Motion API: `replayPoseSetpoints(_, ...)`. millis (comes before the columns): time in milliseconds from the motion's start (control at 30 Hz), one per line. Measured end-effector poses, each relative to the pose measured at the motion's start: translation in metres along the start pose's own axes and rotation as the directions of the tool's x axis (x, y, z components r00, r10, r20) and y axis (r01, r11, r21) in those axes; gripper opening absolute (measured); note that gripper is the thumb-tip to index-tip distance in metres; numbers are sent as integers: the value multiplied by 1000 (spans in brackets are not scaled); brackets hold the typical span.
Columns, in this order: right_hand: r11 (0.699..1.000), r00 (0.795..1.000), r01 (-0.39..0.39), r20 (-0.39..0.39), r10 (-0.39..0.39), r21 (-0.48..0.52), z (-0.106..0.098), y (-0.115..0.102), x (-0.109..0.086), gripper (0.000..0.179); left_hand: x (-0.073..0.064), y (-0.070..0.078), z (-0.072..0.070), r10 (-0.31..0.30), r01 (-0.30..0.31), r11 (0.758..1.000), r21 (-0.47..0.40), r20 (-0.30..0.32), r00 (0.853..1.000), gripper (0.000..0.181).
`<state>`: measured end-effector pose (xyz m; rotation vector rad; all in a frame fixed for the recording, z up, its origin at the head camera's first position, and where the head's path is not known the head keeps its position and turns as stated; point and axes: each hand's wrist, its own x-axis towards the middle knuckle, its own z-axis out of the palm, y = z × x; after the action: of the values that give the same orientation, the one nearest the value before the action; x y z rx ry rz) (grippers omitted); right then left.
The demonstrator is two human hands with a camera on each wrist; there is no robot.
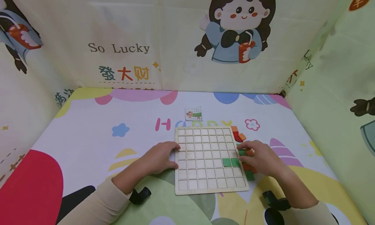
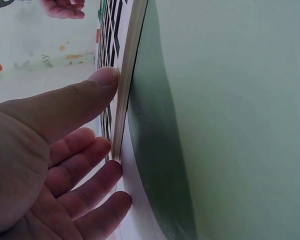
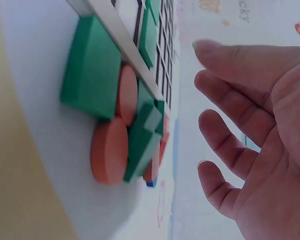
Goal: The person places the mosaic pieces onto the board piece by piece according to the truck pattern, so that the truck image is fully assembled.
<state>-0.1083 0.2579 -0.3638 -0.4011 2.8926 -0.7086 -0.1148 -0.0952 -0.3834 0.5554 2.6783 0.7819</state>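
A wooden grid board lies flat in front of me, with two green square blocks side by side in its cells near the right edge. My left hand rests against the board's left edge, its thumb and relaxed fingers touching the rim in the left wrist view. Over the board's right edge hovers my right hand, fingers loosely bent and nothing between them. Beneath and beside that hand lies a pile of blocks: a green block, an orange round block and several others, partly hidden by the hand in the head view.
Behind the board lies a small picture card with a gridded figure in green and orange. A patterned cloth covers the table. Printed cloth walls stand at the back and both sides. Orange and red blocks sit by the upper right corner.
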Motion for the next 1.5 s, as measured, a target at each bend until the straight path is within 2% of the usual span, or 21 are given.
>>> replayPoseSetpoints(200,1000,999,-12,-32,12,6,-4,10,1,29,0,-1,0,0,0,1000,-15,-8,1000,55)
replayPoseSetpoints(667,996,996,-88,34,87,18,-2,27,12,37,0,-1,1,-2,2,1000,-13,-6,1000,57)
replayPoseSetpoints(1500,999,999,-21,43,22,-26,1,34,27,28,0,-1,2,4,-4,1000,-10,-7,1000,56)
